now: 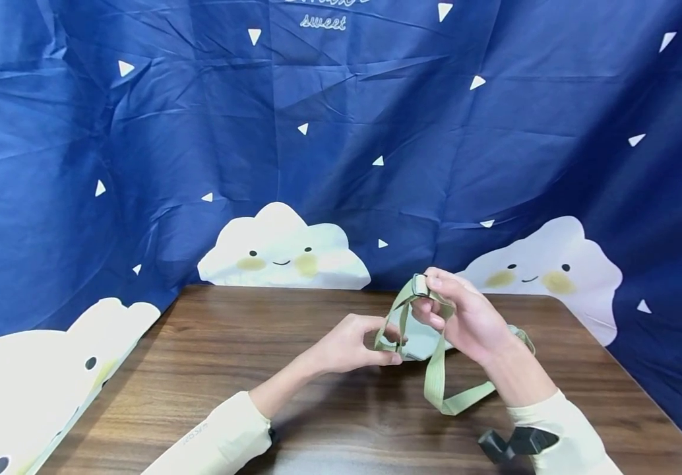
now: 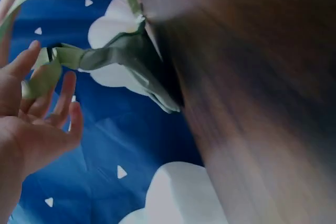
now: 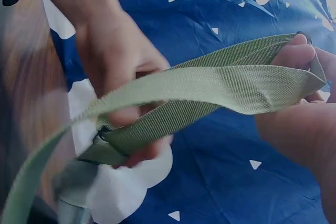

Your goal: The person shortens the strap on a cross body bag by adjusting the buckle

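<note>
A green webbing strap [image 1: 434, 379] rises in a loop from a pale green fabric bag [image 1: 421, 335] on the wooden table. My right hand [image 1: 473, 320] pinches the top of the loop beside a dark-rimmed slider buckle [image 1: 420, 285]. Lower down, my left hand [image 1: 347, 344] has thumb and fingers around the strap close to where it joins the bag. The right wrist view shows the doubled strap [image 3: 194, 85] stretched between both hands, the left one blurred. In the left wrist view the bag [image 2: 134, 59] hangs off the strap end, partly folded. My right forearm hides part of the bag.
The brown wooden table [image 1: 198, 349] lies under both hands. Behind it hangs a blue cloth [image 1: 341, 171] printed with white clouds and triangles. A black band with a device [image 1: 519, 443] sits on the right wrist over a pale sleeve.
</note>
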Demonstrator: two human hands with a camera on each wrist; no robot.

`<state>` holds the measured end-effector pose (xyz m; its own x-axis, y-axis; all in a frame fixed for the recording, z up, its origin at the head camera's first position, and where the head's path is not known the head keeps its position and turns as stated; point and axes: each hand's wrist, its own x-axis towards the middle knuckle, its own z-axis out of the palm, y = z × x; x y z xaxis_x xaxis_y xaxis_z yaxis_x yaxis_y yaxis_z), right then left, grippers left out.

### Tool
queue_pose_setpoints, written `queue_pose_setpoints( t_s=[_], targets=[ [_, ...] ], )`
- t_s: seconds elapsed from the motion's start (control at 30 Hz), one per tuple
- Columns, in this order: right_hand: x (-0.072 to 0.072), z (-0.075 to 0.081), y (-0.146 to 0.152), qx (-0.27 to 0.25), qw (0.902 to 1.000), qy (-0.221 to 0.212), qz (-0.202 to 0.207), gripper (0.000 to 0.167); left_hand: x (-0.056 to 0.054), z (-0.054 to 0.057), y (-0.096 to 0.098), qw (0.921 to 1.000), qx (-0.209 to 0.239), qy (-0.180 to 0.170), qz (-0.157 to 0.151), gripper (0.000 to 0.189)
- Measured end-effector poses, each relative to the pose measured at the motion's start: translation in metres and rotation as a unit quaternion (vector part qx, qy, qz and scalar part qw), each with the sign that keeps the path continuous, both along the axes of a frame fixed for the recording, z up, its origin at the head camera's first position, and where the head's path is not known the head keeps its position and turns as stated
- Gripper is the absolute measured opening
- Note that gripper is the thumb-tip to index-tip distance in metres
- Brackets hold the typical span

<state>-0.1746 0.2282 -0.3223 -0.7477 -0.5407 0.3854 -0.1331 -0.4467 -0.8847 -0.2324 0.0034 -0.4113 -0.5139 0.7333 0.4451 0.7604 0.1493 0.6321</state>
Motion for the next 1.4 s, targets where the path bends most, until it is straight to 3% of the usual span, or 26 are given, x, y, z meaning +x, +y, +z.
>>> queue_pose_setpoints(
  t_s=[0.1, 0.17, 0.23, 0.33, 0.4, 0.47, 0.5, 0.57, 0.67, 0.73, 0.8, 0.9, 0.97, 1.0, 1.07, 1.13, 1.23, 1.4],
  targets=[
    [0.001, 0.002, 0.005, -0.004, 1.0000, 0.006, -0.001, 0.038, -0.005, -0.004, -0.003, 0.9966, -0.023, 0.073, 0.030, 0.018],
    [0.000, 0.002, 0.008, -0.002, 0.9999, 0.007, -0.008, 0.038, -0.009, -0.004, -0.008, 0.9846, -0.056, 0.152, 0.066, 0.015],
    [-0.003, 0.001, 0.011, 0.005, 0.9995, 0.004, -0.032, 0.036, -0.015, -0.002, -0.015, 0.9599, -0.093, 0.239, 0.114, 0.016],
    [-0.009, -0.003, 0.016, 0.034, 0.9933, 0.004, -0.110, 0.031, -0.027, 0.005, -0.029, 0.9122, -0.133, 0.340, 0.186, 0.017],
    [-0.015, -0.009, 0.018, 0.076, 0.9802, 0.021, -0.182, 0.025, -0.035, 0.010, -0.041, 0.8871, -0.149, 0.369, 0.233, 0.019],
    [-0.022, -0.015, 0.018, 0.143, 0.9575, 0.051, -0.245, 0.021, -0.043, 0.015, -0.055, 0.8659, -0.172, 0.379, 0.277, 0.022],
    [-0.025, -0.019, 0.017, 0.180, 0.9435, 0.065, -0.270, 0.020, -0.045, 0.018, -0.061, 0.8586, -0.191, 0.373, 0.295, 0.024],
    [-0.030, -0.026, 0.014, 0.248, 0.9177, 0.093, -0.296, 0.021, -0.048, 0.020, -0.072, 0.8534, -0.233, 0.344, 0.315, 0.025],
    [-0.033, -0.034, 0.007, 0.312, 0.8946, 0.120, -0.296, 0.024, -0.049, 0.023, -0.081, 0.8544, -0.309, 0.288, 0.303, 0.021],
    [-0.033, -0.037, 0.002, 0.325, 0.8916, 0.129, -0.287, 0.023, -0.047, 0.023, -0.082, 0.8665, -0.339, 0.249, 0.269, 0.024],
    [-0.034, -0.040, -0.003, 0.329, 0.8914, 0.139, -0.279, 0.021, -0.044, 0.024, -0.078, 0.8841, -0.339, 0.229, 0.226, 0.036],
    [-0.034, -0.044, -0.011, 0.334, 0.8930, 0.143, -0.266, 0.022, -0.035, 0.027, -0.066, 0.9218, -0.271, 0.216, 0.174, 0.062],
    [-0.034, -0.047, -0.015, 0.336, 0.8955, 0.141, -0.256, 0.023, -0.027, 0.032, -0.055, 0.9439, -0.189, 0.223, 0.153, 0.064],
    [-0.034, -0.048, -0.017, 0.335, 0.8972, 0.140, -0.252, 0.023, -0.022, 0.034, -0.050, 0.9504, -0.147, 0.232, 0.146, 0.061],
    [-0.033, -0.049, -0.020, 0.328, 0.9016, 0.138, -0.246, 0.024, -0.014, 0.039, -0.041, 0.9549, -0.072, 0.254, 0.136, 0.052],
    [-0.033, -0.049, -0.021, 0.315, 0.9081, 0.134, -0.241, 0.023, -0.008, 0.043, -0.035, 0.9514, -0.021, 0.278, 0.131, 0.044],
    [-0.031, -0.048, -0.022, 0.298, 0.9173, 0.120, -0.234, 0.024, -0.004, 0.046, -0.031, 0.9477, 0.018, 0.294, 0.123, 0.037],
    [-0.030, -0.045, -0.019, 0.282, 0.9314, 0.103, -0.206, 0.025, -0.006, 0.047, -0.030, 0.9552, 0.064, 0.274, 0.093, 0.030]
  ],
)
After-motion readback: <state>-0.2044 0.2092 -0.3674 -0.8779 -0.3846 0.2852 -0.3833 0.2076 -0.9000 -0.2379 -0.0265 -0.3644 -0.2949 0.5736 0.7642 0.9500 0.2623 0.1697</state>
